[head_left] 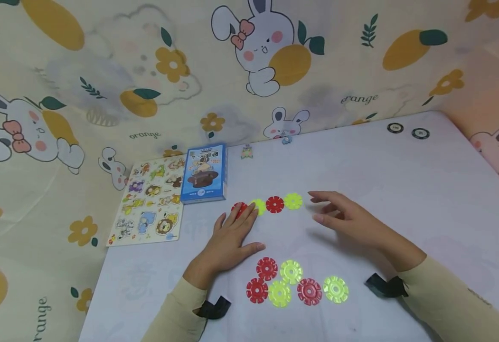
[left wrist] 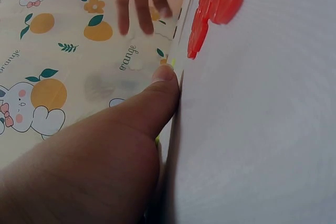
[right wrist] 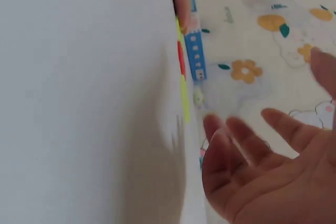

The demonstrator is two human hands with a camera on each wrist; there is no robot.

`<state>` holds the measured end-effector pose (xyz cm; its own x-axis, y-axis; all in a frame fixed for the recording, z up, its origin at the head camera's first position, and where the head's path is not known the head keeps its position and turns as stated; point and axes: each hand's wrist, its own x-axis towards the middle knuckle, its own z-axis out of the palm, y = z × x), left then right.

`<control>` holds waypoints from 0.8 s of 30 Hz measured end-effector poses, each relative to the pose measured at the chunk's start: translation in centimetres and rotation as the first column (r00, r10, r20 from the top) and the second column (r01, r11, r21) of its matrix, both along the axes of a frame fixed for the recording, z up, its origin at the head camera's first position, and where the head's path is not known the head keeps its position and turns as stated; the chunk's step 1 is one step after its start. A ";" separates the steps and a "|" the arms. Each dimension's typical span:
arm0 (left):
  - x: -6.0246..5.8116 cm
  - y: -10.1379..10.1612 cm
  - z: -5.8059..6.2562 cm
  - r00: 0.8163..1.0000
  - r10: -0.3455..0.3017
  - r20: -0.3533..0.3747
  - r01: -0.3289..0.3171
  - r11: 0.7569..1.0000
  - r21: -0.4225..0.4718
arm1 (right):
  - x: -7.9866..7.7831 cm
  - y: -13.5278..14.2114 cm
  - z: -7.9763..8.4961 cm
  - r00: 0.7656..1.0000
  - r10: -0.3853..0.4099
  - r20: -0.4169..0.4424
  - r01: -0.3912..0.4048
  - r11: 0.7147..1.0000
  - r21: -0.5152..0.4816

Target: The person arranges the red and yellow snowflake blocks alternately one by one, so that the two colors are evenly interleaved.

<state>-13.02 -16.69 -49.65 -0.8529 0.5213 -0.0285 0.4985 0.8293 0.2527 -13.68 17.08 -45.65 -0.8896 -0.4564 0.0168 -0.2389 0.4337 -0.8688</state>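
Note:
Four flower-shaped plastic discs lie in a row across the middle of the table, alternating red and yellow-green. On the left end of this row my left hand (head_left: pixel 229 243) lies flat, its fingertips over a red disc (head_left: pixel 239 209) and a yellow-green disc (head_left: pixel 258 206), partly covering both. Another red disc (head_left: pixel 275 204) and a yellow-green disc (head_left: pixel 293 201) continue the row. To the right of it, my right hand (head_left: pixel 346 214) hovers above the table with loosely bent fingers, holding nothing. In the right wrist view that hand (right wrist: pixel 273 171) is also bare.
Nearer me lies a group of several red discs (head_left: pixel 309 291) and yellow-green discs (head_left: pixel 335 289). At the back left are an animal puzzle board (head_left: pixel 146 204) and a blue box (head_left: pixel 203 173). Small figures (head_left: pixel 247 152) and two dark round chips (head_left: pixel 395 128) sit by the far edge.

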 end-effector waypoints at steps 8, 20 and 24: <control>0.1 0.0 0.3 1.000 0.007 -0.004 -0.007 1.000 0.015 | 4.3 -0.6 -0.5 0.970 0.211 0.123 -0.206 0.977 -0.053; -0.1 0.0 -0.1 1.000 0.006 0.011 -0.006 1.000 -0.006 | 7.1 -2.3 -0.8 0.929 0.368 0.039 -0.367 0.899 0.238; 0.0 0.0 -0.1 1.000 0.009 0.014 -0.009 1.000 -0.008 | 6.1 -2.1 -0.6 0.931 0.323 0.172 -0.334 0.942 0.041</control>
<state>-13.05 -16.65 -49.73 -0.8570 0.5135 -0.0440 0.4877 0.8355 0.2531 -7.58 15.02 -46.21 -0.6781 -0.7184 -0.1551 -0.2380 0.4143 -0.8785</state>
